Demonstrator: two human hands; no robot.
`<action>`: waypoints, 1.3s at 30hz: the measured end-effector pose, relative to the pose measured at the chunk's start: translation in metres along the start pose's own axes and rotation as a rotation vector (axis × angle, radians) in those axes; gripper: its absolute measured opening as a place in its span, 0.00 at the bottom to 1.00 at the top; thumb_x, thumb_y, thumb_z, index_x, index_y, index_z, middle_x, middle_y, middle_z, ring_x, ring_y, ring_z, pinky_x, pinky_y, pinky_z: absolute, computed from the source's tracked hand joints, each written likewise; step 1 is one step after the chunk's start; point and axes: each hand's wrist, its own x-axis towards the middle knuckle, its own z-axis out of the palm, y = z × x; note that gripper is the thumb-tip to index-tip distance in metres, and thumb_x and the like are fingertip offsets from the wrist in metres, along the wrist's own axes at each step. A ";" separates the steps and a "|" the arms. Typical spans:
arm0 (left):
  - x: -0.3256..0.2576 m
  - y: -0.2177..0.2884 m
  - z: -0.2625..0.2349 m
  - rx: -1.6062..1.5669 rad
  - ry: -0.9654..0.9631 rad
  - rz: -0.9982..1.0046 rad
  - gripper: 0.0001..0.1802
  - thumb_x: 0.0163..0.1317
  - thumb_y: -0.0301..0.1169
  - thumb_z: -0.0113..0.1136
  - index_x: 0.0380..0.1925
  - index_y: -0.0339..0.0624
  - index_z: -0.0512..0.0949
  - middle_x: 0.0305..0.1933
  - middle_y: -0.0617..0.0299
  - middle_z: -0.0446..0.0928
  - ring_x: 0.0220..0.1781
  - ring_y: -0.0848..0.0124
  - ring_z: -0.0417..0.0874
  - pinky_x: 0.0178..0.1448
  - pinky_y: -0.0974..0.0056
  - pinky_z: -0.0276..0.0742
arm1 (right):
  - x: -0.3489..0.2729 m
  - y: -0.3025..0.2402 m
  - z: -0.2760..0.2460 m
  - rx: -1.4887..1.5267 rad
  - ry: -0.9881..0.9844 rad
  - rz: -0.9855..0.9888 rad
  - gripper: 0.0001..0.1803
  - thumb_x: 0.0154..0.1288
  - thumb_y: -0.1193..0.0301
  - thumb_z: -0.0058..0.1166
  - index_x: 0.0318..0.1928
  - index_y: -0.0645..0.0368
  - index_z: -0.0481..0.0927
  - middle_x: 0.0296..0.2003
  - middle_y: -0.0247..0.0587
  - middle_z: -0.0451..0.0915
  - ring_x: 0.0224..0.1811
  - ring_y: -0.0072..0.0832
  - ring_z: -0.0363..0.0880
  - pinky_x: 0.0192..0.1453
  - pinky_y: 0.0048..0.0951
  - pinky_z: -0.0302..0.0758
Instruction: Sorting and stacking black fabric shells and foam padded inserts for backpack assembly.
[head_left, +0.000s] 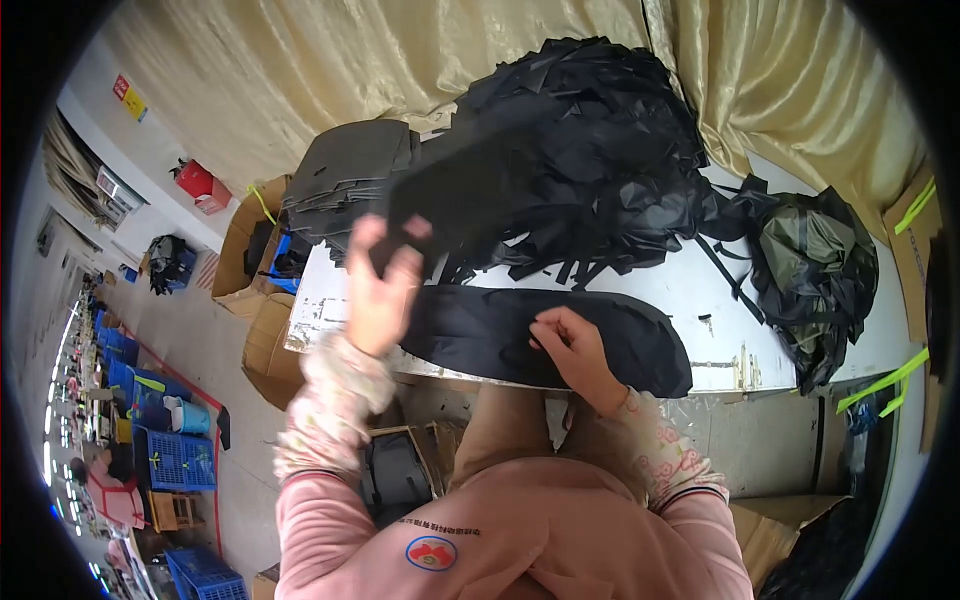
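Left hand (378, 290) lifting a black fabric panel (440, 200) above the desk (720, 290), fingers clamped on its near end. Right hand (572, 345) pinching shut on the edge of a long black pad (500, 335) lying flat along the desk's front edge. Behind, heaping black strips (600, 130); at left, stacking grey pieces (350, 170); at right, resting an olive bag (815, 260).

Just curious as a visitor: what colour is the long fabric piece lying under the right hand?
Black. The long fabric piece shows best in the head view, on the white table.
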 end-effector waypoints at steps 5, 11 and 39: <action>-0.079 -0.030 0.092 -0.223 -0.232 -0.185 0.27 0.58 0.14 0.47 0.61 0.33 0.66 0.63 0.52 0.69 0.67 0.64 0.68 0.70 0.64 0.59 | 0.008 -0.013 0.013 -0.042 0.118 -0.188 0.05 0.65 0.76 0.56 0.38 0.65 0.77 0.28 0.33 0.79 0.31 0.14 0.72 0.37 0.18 0.70; -0.088 -0.038 0.102 0.076 -0.400 0.136 0.31 0.51 0.10 0.44 0.57 0.36 0.72 0.57 0.50 0.75 0.64 0.56 0.73 0.71 0.53 0.60 | -0.003 0.015 -0.029 -0.759 0.021 -0.590 0.21 0.61 0.76 0.57 0.55 0.63 0.74 0.51 0.43 0.76 0.54 0.31 0.75 0.58 0.32 0.71; -0.132 -0.139 -0.039 0.701 0.409 0.022 0.15 0.55 0.28 0.68 0.40 0.38 0.76 0.42 0.59 0.76 0.46 0.63 0.74 0.56 0.58 0.69 | -0.089 0.046 -0.210 -0.393 0.308 0.514 0.15 0.57 0.74 0.64 0.43 0.58 0.72 0.21 0.22 0.63 0.18 0.13 0.62 0.16 0.19 0.64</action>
